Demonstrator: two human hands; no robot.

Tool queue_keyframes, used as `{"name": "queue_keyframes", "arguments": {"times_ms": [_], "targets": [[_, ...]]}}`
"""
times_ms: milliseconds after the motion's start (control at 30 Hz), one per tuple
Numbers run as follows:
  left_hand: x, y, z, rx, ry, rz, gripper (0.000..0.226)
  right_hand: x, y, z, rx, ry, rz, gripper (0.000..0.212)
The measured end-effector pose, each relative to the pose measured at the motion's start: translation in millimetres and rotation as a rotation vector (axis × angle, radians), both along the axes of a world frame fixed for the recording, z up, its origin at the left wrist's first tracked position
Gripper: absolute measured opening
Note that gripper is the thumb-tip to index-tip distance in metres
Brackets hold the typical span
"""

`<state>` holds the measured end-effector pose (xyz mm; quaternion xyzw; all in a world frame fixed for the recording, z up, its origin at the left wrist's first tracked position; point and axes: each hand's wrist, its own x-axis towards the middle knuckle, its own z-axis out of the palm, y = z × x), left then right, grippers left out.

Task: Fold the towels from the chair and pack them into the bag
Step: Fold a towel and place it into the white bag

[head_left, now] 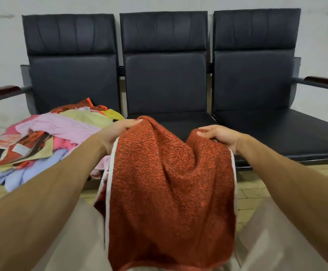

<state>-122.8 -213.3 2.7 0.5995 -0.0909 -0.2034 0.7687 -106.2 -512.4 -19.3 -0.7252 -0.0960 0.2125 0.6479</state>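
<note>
My left hand (118, 132) pinched one top corner of the red towel (169, 182), with the thumb lying along the upper edge and the other fingers hidden behind the cloth. My right hand (220, 136) gripped the opposite top corner, its fingers curled over the edge. Both hands were held up and apart at about the same height. The towel sagged between them in a deep fold and hung down over my lap, between my knees in pale trousers (77, 241). A white trim ran down each side of it.

Just beyond my left forearm, to the left of that hand, the pile of towels (61, 137) lay heaped on the left seat of the chair (165, 81), a row of three dark padded seats. The pile held pink, lilac, pale blue and yellow-green cloths, and an orange patterned one with a label. The blue ones drooped over the seat's front edge. The red towel hung in front of the middle seat, apart from the pile. A wooden armrest (1, 92) stood at the left end of the row. Pale floor (255, 184) showed below.
</note>
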Motion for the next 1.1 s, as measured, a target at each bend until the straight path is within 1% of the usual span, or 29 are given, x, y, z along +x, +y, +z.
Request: {"name": "queue_keyframes", "arguments": {"times_ms": [67, 133, 167, 233, 267, 300, 367, 400, 433, 500, 600, 700, 733, 767, 833, 867, 900, 967, 1033, 1100], "targets": [[5, 2, -5, 0.068, -0.012, 0.052, 0.025, 3, 1, -4, 0.006, -0.063, -0.204, 0.019], [11, 4, -12, 0.194, -0.069, 0.185, 0.023, 10, -1, -9, -0.05, -0.174, -0.432, 0.02], [15, 5, -16, 0.291, -0.122, 0.274, 0.022, 13, -3, -11, -0.095, -0.243, -0.542, 0.021], [24, 13, -22, 0.501, -0.252, 0.476, 0.022, 18, -10, -13, -0.293, -0.4, -0.728, 0.025], [29, 17, -25, 0.609, -0.343, 0.557, 0.023, 17, -14, -14, -0.43, -0.473, -0.775, 0.025], [33, 22, -27, 0.752, -0.455, 0.61, 0.023, 14, -16, -15, -0.572, -0.538, -0.771, 0.024], [37, 27, -29, 1.07, -0.653, 0.635, 0.025, 10, -16, -17, -0.832, -0.648, -0.683, 0.021], [39, 28, -30, 1.171, -0.711, 0.641, 0.025, 9, -15, -19, -0.908, -0.684, -0.663, 0.02], [40, 28, -31, 1.202, -0.726, 0.653, 0.025, 9, -14, -20, -0.941, -0.712, -0.674, 0.02], [41, 28, -30, 1.206, -0.707, 0.689, 0.025, 10, -15, -19, -0.932, -0.755, -0.731, 0.023], [40, 30, -31, 1.241, -0.711, 0.687, 0.023, 13, -20, -18, -0.863, -0.785, -0.804, 0.028], [34, 29, -28, 1.219, -0.75, 0.675, 0.024, 14, -23, -16, -0.763, -0.779, -0.875, 0.03], [32, 28, -26, 1.17, -0.733, 0.619, 0.023, 14, -24, -15, -0.706, -0.756, -0.917, 0.03], [30, 26, -25, 1.09, -0.683, 0.514, 0.022, 14, -24, -13, -0.65, -0.722, -0.959, 0.03], [22, 21, -23, 0.943, -0.519, 0.233, 0.023, 13, -25, -12, -0.59, -0.625, -1.017, 0.03], [20, 19, -23, 0.933, -0.473, 0.129, 0.023, 13, -24, -13, -0.596, -0.586, -1.012, 0.03], [20, 17, -25, 0.966, -0.473, 0.078, 0.022, 14, -24, -15, -0.623, -0.568, -0.981, 0.03], [24, 14, -27, 1.119, -0.57, 0.104, 0.021, 14, -22, -19, -0.669, -0.58, -0.921, 0.029], [28, 13, -30, 1.272, -0.653, 0.216, 0.019, 14, -24, -21, -0.652, -0.617, -0.912, 0.028], [28, 16, -30, 1.275, -0.664, 0.354, 0.014, 14, -28, -20, -0.646, -0.643, -0.935, 0.031]]}}
